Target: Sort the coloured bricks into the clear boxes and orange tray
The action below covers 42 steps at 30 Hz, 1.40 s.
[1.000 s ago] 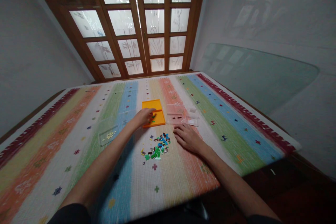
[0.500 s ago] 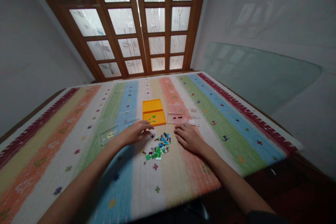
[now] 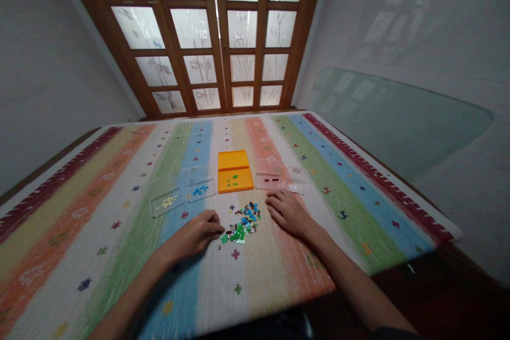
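Note:
A small heap of tiny coloured bricks (image 3: 241, 222), mostly green and blue, lies on the striped cloth (image 3: 119, 223). My left hand (image 3: 197, 234) rests just left of the heap, fingers curled, fingertips touching its left edge. My right hand (image 3: 287, 211) lies flat on the cloth to the right of the heap, fingers stretched toward it, holding nothing. Beyond the heap sits an orange tray (image 3: 234, 171) with a few green bricks inside.
Two clear trays stand to the left: one with pale yellow bricks (image 3: 167, 202), one with blue bricks (image 3: 201, 189). A clear tray with dark bricks (image 3: 271, 179) and a small one with white pieces (image 3: 295, 186) stand right. Wooden glazed doors rise behind; the table's edge is near.
My left hand has drawn back from the orange tray to the left edge of the brick heap. My right hand has stayed in place.

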{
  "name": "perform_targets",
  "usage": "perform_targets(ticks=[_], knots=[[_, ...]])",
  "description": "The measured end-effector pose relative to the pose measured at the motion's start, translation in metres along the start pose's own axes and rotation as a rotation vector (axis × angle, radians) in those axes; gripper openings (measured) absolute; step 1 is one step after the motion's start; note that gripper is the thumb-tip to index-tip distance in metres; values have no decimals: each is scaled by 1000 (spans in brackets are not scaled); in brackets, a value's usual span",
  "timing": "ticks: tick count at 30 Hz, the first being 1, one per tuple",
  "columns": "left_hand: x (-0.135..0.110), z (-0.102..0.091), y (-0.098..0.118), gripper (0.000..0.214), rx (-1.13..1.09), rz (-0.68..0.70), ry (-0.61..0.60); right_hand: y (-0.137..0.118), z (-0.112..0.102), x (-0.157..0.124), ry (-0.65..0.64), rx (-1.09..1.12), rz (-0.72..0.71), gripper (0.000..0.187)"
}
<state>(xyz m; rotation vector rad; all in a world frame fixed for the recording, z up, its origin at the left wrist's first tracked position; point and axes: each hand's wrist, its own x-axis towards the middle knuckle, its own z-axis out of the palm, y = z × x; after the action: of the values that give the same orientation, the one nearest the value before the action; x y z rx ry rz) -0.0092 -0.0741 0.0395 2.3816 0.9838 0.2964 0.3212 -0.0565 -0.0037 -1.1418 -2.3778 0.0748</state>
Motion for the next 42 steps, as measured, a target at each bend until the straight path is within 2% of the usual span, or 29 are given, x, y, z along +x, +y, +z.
perform_targets(ticks=[7,13,17,32,37,42], knots=[[0,4,-3,16,-71,-6,72,-2,-3,1,-12,-16,-1,17],[3,-7,0,11,-81,31,30,-1,-1,0,4,-22,-7,17],[3,-9,-2,13,-66,24,46,-1,-1,0,4,-18,-6,17],[26,10,-17,23,81,146,176,-1,-3,4,34,50,-11,19],[17,0,-20,27,64,89,251,-14,-10,19,-19,129,-22,20],[0,-5,-34,30,151,13,335,-26,-8,36,-110,112,-32,21]])
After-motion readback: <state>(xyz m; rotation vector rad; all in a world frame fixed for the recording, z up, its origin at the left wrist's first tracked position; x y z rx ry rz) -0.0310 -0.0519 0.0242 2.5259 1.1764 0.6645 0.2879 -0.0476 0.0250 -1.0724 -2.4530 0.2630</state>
